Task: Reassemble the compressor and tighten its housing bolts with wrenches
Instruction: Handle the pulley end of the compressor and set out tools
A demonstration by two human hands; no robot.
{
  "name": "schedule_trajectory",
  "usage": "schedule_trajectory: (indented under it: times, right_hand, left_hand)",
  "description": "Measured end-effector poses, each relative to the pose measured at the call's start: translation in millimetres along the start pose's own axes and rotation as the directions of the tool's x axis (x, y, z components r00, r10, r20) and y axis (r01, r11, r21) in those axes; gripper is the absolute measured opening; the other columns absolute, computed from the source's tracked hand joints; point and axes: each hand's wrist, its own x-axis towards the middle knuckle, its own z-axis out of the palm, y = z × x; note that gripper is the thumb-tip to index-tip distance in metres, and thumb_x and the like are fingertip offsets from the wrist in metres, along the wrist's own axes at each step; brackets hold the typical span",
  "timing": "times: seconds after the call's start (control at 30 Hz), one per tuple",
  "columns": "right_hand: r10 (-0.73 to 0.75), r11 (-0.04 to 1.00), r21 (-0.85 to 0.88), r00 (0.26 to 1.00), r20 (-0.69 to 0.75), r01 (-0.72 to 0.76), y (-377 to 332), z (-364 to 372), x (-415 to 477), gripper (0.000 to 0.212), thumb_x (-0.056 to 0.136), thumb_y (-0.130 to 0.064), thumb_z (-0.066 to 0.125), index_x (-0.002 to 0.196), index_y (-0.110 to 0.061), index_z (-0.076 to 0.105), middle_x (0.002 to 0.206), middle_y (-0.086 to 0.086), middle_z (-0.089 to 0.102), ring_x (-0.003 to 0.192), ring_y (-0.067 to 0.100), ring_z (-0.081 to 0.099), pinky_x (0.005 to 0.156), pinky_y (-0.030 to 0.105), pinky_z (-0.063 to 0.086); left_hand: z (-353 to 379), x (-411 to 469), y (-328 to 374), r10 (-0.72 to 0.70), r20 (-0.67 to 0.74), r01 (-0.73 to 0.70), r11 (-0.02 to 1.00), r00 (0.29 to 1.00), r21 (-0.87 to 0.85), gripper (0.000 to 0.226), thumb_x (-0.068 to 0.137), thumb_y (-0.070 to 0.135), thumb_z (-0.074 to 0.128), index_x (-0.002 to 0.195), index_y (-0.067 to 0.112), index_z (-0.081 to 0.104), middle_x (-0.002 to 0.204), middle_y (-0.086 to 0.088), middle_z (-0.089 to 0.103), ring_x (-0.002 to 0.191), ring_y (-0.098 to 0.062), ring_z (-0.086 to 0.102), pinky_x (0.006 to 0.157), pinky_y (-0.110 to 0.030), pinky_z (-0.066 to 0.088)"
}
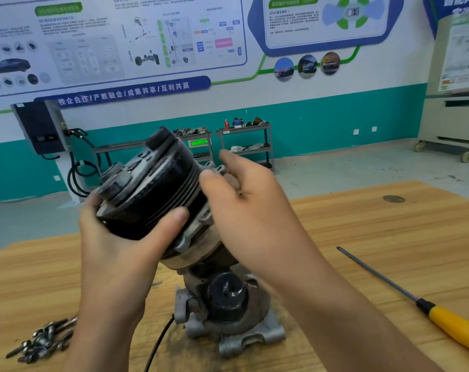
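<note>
I hold the compressor's front section [158, 189], a black grooved pulley with a grey clutch plate and aluminium housing behind it, tilted in the air above the table. My left hand [115, 237] grips the pulley from below, thumb across its grooves. My right hand [252, 210] wraps the aluminium housing from the right. Directly beneath stands the rear housing [228, 312], a grey casting with mounting lugs and a black round part in its middle, on the wooden table [362, 237]. A pile of long bolts [42, 342] lies at the lower left.
A screwdriver [416, 302] with a yellow handle lies on the table to the right. A thin black wire [158, 345] runs from the rear housing toward me. Metal shelves [244, 146] and a wall charger [40, 127] stand at the far wall.
</note>
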Motion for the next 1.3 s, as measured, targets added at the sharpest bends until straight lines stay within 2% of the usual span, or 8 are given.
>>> schedule_trajectory:
  times: [0.07, 0.23, 0.33, 0.43, 0.53, 0.87, 0.97, 1.3]
  right_hand:
    - [0.051, 0.997, 0.054, 0.999, 0.001, -0.051, 4.4, -2.1, 1.6, 0.04, 0.098, -0.024, 0.04, 0.137, -0.016, 0.042, 0.118, -0.004, 0.055, 0.11, 0.009, 0.05, 0.092, 0.027, 0.04]
    - [0.098, 0.995, 0.024, 0.995, 0.011, -0.098, 13.1, -11.4, 2.3, 0.03, 0.098, -0.024, 0.039, 0.116, -0.011, 0.06, 0.114, 0.007, 0.065, 0.109, 0.023, 0.059, 0.094, 0.047, 0.047]
    - [0.066, 0.948, -0.317, 0.992, 0.104, -0.03, 9.0, -28.8, 3.3, 0.043, 0.098, -0.043, 0.034, 0.096, -0.013, 0.065, 0.094, 0.007, 0.069, 0.092, 0.022, 0.064, 0.083, 0.04, 0.051]
    - [0.092, 0.782, -0.623, 0.993, 0.071, -0.028, 11.6, -47.2, 17.9, 0.086, 0.074, -0.081, 0.023, 0.13, -0.022, 0.052, 0.129, 0.0, 0.058, 0.116, 0.018, 0.054, 0.086, 0.029, 0.042]
    - [0.128, 0.869, -0.492, 0.986, 0.104, -0.061, 18.1, -49.4, 29.0, 0.115, 0.051, -0.09, 0.02, 0.142, -0.022, 0.039, 0.143, -0.001, 0.045, 0.128, 0.016, 0.044, 0.103, 0.032, 0.037]
    - [0.068, 0.982, -0.166, 0.992, -0.103, -0.084, 45.7, -48.7, 32.4, 0.072, 0.073, -0.066, 0.058, 0.137, -0.037, 0.04, 0.129, -0.016, 0.052, 0.128, 0.009, 0.042, 0.091, 0.017, 0.035]
    - [0.205, 0.975, -0.065, 0.975, -0.083, -0.21, 57.6, -46.8, 34.7, 0.115, 0.056, -0.069, 0.066, 0.149, -0.022, 0.019, 0.147, -0.008, 0.037, 0.128, 0.005, 0.036, 0.091, 0.02, 0.03]
    - [0.212, 0.96, 0.175, 0.975, 0.064, -0.22, 69.6, -33.6, 46.2, 0.066, 0.044, -0.06, 0.077, 0.097, -0.023, 0.069, 0.094, -0.006, 0.074, 0.089, 0.01, 0.069, 0.077, 0.026, 0.051]
  left_hand:
    - [-7.9, 8.0, -11.8, -0.004, -0.024, 0.005, 0.998, 1.0, 0.061, 0.111, 0.036, 0.035, 0.09, 0.135, 0.023, 0.041, 0.118, 0.008, 0.06, 0.103, 0.0, 0.059, 0.092, -0.034, 0.05]
    - [-4.3, 14.2, -18.3, 0.044, -0.014, -0.042, 0.992, 0.999, 0.116, 0.103, 0.029, 0.054, 0.081, 0.122, 0.038, 0.04, 0.102, 0.029, 0.058, 0.092, 0.018, 0.055, 0.076, -0.013, 0.046]
    - [2.2, 17.0, -17.7, 0.056, 0.057, -0.067, 0.975, 0.997, 0.212, 0.109, 0.027, 0.05, 0.091, 0.12, 0.042, 0.034, 0.099, 0.035, 0.051, 0.088, 0.027, 0.05, 0.076, -0.011, 0.042]
    - [17.8, 23.5, -13.9, 0.082, 0.248, -0.173, 0.911, 0.965, 0.374, 0.107, 0.035, 0.054, 0.081, 0.13, 0.035, 0.035, 0.094, 0.04, 0.04, 0.079, 0.019, 0.048, 0.07, 0.0, 0.036]
    - [30.3, 43.4, -10.1, 0.042, 0.357, -0.223, 0.846, 0.933, 0.484, 0.101, 0.051, 0.053, 0.074, 0.139, 0.024, 0.033, 0.097, 0.035, 0.037, 0.089, 0.013, 0.035, 0.067, 0.0, 0.033]
    - [26.7, 48.6, -14.9, -0.019, 0.408, -0.213, 0.83, 0.913, 0.516, 0.095, 0.064, 0.055, 0.07, 0.144, 0.027, 0.025, 0.111, 0.019, 0.037, 0.1, 0.001, 0.038, 0.066, -0.007, 0.029]
    - [26.1, 51.0, -14.6, -0.035, 0.425, -0.215, 0.824, 0.905, 0.525, 0.093, 0.066, 0.056, 0.069, 0.143, 0.028, 0.024, 0.111, 0.017, 0.04, 0.097, -0.003, 0.042, 0.061, -0.005, 0.031]
    - [12.5, 69.2, -10.9, -0.126, 0.464, -0.126, 0.871, 0.877, 0.475, 0.099, 0.047, 0.082, 0.043, 0.136, 0.042, 0.029, 0.11, 0.014, 0.049, 0.097, -0.006, 0.053, 0.072, -0.018, 0.038]
